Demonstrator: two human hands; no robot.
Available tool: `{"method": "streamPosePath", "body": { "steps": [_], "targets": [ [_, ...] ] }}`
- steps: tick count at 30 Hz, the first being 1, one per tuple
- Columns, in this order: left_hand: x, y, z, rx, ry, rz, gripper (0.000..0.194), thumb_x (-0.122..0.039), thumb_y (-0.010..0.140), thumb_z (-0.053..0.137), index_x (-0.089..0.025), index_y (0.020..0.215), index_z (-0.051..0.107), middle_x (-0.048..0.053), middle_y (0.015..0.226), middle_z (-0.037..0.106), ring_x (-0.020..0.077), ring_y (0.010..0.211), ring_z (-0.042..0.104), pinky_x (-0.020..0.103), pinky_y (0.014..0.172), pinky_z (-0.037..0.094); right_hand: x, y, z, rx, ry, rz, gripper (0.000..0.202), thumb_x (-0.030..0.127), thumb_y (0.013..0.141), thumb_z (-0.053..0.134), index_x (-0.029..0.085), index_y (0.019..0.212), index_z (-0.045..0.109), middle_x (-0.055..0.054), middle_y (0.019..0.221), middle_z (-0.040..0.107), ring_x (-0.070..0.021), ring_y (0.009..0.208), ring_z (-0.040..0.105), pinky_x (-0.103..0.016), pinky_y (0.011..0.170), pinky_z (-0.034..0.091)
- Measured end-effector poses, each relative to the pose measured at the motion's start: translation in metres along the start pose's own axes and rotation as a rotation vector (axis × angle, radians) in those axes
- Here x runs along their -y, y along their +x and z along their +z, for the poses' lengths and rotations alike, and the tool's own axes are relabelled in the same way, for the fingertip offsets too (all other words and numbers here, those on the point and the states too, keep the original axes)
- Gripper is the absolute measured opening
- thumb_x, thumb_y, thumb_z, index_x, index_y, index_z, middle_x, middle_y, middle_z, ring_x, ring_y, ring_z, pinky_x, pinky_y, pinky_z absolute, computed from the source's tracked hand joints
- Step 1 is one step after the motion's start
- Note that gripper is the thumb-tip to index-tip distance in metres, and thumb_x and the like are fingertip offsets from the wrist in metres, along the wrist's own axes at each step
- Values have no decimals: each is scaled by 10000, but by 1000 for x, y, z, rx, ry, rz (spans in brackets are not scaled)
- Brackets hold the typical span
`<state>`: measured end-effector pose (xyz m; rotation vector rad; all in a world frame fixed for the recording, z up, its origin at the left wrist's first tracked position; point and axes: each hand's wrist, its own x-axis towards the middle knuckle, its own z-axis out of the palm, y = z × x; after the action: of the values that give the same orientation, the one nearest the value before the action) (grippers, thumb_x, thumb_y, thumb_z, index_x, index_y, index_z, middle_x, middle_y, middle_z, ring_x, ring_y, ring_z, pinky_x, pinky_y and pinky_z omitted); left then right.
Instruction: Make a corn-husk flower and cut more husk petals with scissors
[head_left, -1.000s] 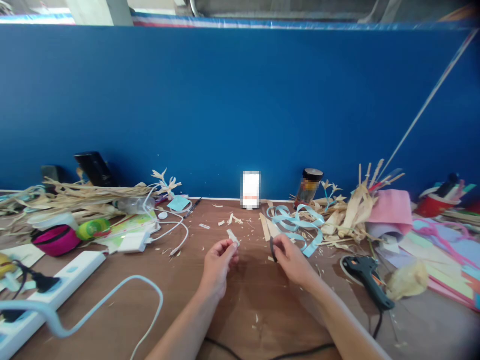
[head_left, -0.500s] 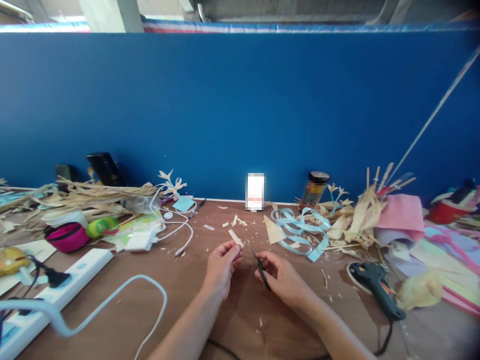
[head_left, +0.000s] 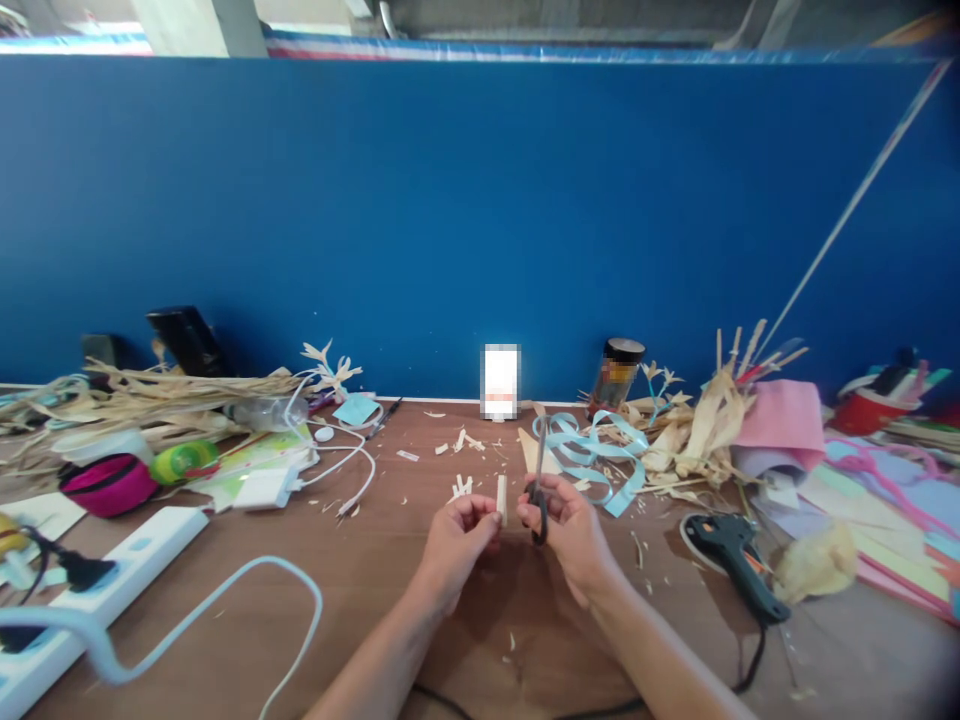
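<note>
Between the thumb and fingers of my left hand (head_left: 463, 545) is a short pale strip of dried husk (head_left: 502, 498), held upright. My right hand (head_left: 566, 530) grips a pair of scissors (head_left: 538, 500) by the dark handles, blades pointing up and away from me. A small gap separates the scissors from the strip. Just beyond my left hand lie a few small pale cut pieces (head_left: 462, 486) on the brown table (head_left: 360, 610). More pale scraps (head_left: 461, 440) are scattered farther back.
Light blue ribbon (head_left: 592, 455) lies in loops behind my right hand. At right rest a glue gun (head_left: 739, 565) and dried husks (head_left: 712, 430). A white power strip (head_left: 112, 590) with cables occupies the left. A blue partition (head_left: 450, 200) closes off the back.
The husk strip has turned from slanting to upright and shifted right with my left hand. The scissors have swung to point upward. The view has shifted slightly.
</note>
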<state>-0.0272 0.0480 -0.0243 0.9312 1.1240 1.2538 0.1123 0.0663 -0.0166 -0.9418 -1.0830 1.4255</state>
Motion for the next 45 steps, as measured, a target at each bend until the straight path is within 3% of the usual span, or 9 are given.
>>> {"method": "streamPosePath", "body": {
  "steps": [5, 9, 13, 20, 29, 33, 36, 40, 45],
  "targets": [
    [3, -3, 0, 124, 49, -41, 174, -289, 665, 630, -130, 693, 567, -34, 542, 508, 51, 473, 446, 163, 486, 390, 6, 2, -4, -26, 119, 36, 537, 210, 553, 744, 212, 1037, 512, 10, 784, 624, -96, 652, 548, -198, 586, 414],
    [2, -5, 2, 150, 81, -24, 191, -309, 657, 634, -127, 664, 578, -24, 548, 514, 55, 471, 446, 164, 472, 393, 7, 1, -5, 25, 152, 60, 608, 202, 562, 741, 226, 1103, 465, 21, 773, 619, -103, 703, 562, -204, 640, 414],
    [-1, -7, 4, 161, 53, -24, 182, -282, 615, 674, -121, 645, 596, -12, 558, 541, 52, 460, 464, 155, 457, 397, 6, 0, -6, 12, 97, 81, 576, 235, 570, 737, 211, 1079, 469, 46, 666, 587, -73, 550, 505, -172, 512, 357],
    [-5, -12, -1, 390, -310, -398, 258, -356, 765, 523, -155, 925, 540, 119, 852, 643, 143, 686, 626, 191, 489, 477, 10, -3, -6, 68, 156, 102, 547, 229, 590, 727, 205, 1070, 464, 47, 666, 529, -63, 547, 460, -170, 488, 338],
    [-4, -13, -2, 435, -453, -402, 122, -185, 728, 604, -151, 832, 549, -9, 653, 554, 41, 514, 538, 125, 456, 471, 1, -2, -7, 162, 204, 158, 516, 268, 610, 715, 241, 1069, 481, 58, 685, 516, -64, 543, 468, -182, 503, 358],
    [-3, -8, -5, 360, -470, -367, 178, -173, 717, 620, -158, 882, 553, -2, 694, 581, 38, 523, 555, 124, 484, 478, 4, -1, -7, 101, 158, 156, 484, 323, 638, 693, 266, 1074, 490, 47, 702, 526, -86, 609, 489, -172, 503, 364],
    [-5, -1, -9, 215, -527, -296, 238, -127, 705, 627, -158, 928, 549, 11, 753, 609, 46, 569, 586, 135, 545, 503, 7, -2, -6, 99, 115, 168, 429, 350, 674, 661, 280, 1062, 491, 26, 783, 536, -97, 697, 502, -165, 526, 391],
    [-8, 9, -17, -8, -644, -199, 257, -48, 703, 605, -138, 936, 546, 47, 842, 637, 65, 639, 620, 144, 625, 523, 8, -7, -2, 217, 44, 210, 390, 396, 693, 633, 251, 1030, 501, 0, 797, 536, -124, 756, 521, -194, 556, 436],
    [-8, 18, -26, -235, -742, -185, 189, -17, 723, 564, -129, 873, 540, 48, 761, 652, 87, 620, 636, 146, 560, 531, 2, -18, 3, 442, 31, 266, 394, 478, 745, 538, 201, 1024, 520, -6, 707, 544, -102, 603, 528, -175, 472, 392]
  ]
}}
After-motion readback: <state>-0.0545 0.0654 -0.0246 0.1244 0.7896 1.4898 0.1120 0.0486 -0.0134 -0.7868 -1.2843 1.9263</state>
